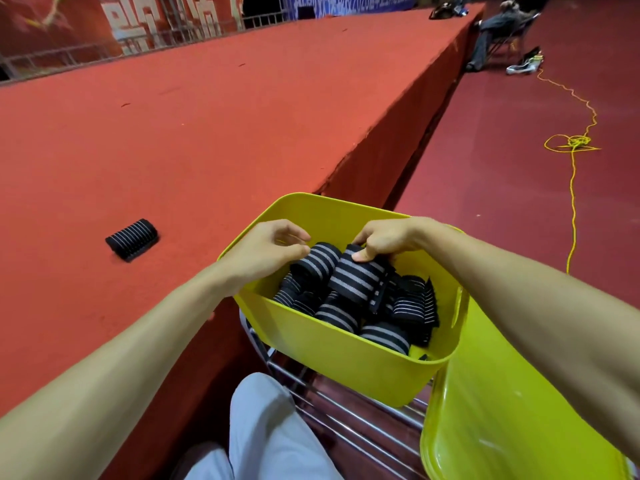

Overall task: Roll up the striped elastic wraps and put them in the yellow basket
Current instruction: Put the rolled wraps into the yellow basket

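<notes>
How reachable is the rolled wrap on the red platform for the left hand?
Probably yes: the rolled wrap lies on the red platform left of the left hand, nothing standing between them.

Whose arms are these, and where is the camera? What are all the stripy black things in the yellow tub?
There is no robot here. The camera sits on a person's head and looks down, so the two bare arms are that person's own. The right hand pinches a black elastic wrap with pale stripes over the yellow plastic basket, which already holds several rolled wraps. The left hand has curled fingers right beside another roll in the basket; I cannot tell whether it grips it. Under the basket is a shiny metal rack. One more rolled striped wrap lies by itself on the red carpeted platform to the left. A yellow cord trails over the darker floor on the right.
</notes>
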Action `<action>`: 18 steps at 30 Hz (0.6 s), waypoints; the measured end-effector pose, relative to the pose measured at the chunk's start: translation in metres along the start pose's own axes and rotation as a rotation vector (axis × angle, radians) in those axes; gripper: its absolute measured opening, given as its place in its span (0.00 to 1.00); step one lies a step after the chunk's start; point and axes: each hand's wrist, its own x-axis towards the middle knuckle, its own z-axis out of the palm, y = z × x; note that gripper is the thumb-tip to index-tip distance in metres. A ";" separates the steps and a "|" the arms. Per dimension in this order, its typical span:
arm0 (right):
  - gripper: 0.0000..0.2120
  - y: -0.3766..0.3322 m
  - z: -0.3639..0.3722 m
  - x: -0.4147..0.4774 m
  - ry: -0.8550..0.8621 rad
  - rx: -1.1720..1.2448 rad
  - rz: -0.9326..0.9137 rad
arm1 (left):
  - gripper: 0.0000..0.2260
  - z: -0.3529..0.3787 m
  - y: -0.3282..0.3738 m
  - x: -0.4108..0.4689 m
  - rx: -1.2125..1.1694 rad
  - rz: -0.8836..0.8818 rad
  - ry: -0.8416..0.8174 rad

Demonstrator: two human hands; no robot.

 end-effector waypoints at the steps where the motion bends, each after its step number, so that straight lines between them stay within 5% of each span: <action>1: 0.15 0.000 0.004 0.006 -0.007 -0.026 0.021 | 0.05 -0.001 -0.003 0.001 -0.006 0.011 0.015; 10: 0.21 0.006 0.014 0.028 0.078 -0.421 0.108 | 0.04 -0.003 -0.016 0.005 -0.032 0.100 0.106; 18: 0.17 -0.023 0.027 0.010 0.356 -0.832 0.048 | 0.05 -0.017 -0.016 -0.014 -0.147 0.129 0.297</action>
